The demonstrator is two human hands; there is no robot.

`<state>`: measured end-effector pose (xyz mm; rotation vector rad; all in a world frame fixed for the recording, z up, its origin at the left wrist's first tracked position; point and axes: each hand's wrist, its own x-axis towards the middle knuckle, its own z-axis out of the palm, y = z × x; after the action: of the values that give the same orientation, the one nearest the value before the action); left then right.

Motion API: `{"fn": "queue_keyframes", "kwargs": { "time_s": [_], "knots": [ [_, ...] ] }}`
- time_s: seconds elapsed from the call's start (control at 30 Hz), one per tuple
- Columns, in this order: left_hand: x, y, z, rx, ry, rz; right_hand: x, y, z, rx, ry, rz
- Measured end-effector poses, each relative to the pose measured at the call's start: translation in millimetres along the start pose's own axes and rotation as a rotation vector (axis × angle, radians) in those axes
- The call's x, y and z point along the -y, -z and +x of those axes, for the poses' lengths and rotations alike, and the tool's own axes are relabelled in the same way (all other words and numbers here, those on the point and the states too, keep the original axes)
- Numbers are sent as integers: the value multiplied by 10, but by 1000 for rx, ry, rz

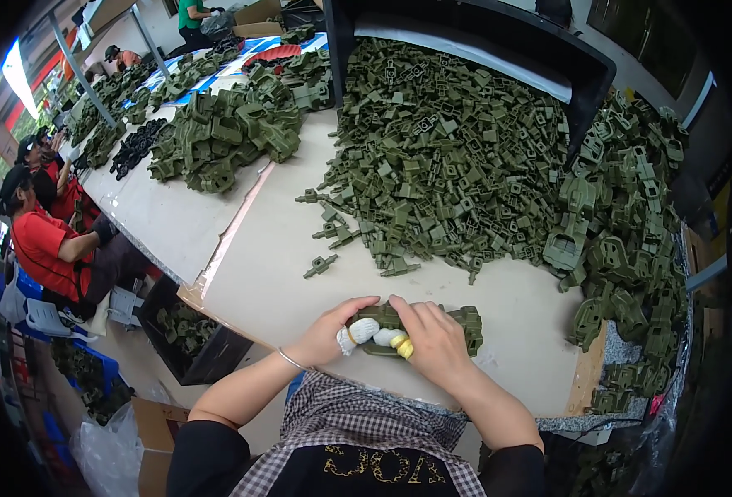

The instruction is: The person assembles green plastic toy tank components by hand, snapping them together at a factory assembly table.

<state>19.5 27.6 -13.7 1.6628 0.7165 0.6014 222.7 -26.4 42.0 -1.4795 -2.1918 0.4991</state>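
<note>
At the near edge of the table, both my hands are closed round an olive-green moulded plastic part (470, 321). My left hand (333, 330) grips its left end, the thumb wrapped in a white cloth cover. My right hand (434, 341) lies over its middle, fingers curled across the top; white and yellow wrapping shows on its thumb. Much of the part is hidden by my fingers, and its right end sticks out past my right hand. Just beyond, a small green plastic piece (320, 266) lies apart from a large heap of small green pieces (449, 166).
Larger green mouldings (610, 240) pile along the right side. More green mouldings (225, 137) and black parts (138, 149) lie on the left table. A black crate (192, 331) and a cardboard box (154, 439) stand below. Seated co-workers (55, 240) work at left.
</note>
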Motion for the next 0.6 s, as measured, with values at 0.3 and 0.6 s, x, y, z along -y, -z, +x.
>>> {"fn": "queue_keyframes", "kwargs": {
  "time_s": [0.3,0.6],
  "knots": [
    [54,-42,22,-33,13,-146,2,150,159,49,-23,-84],
    [-43,-13,43,-60,4,-33,-10,139,63,-78,54,-38]
  ]
}}
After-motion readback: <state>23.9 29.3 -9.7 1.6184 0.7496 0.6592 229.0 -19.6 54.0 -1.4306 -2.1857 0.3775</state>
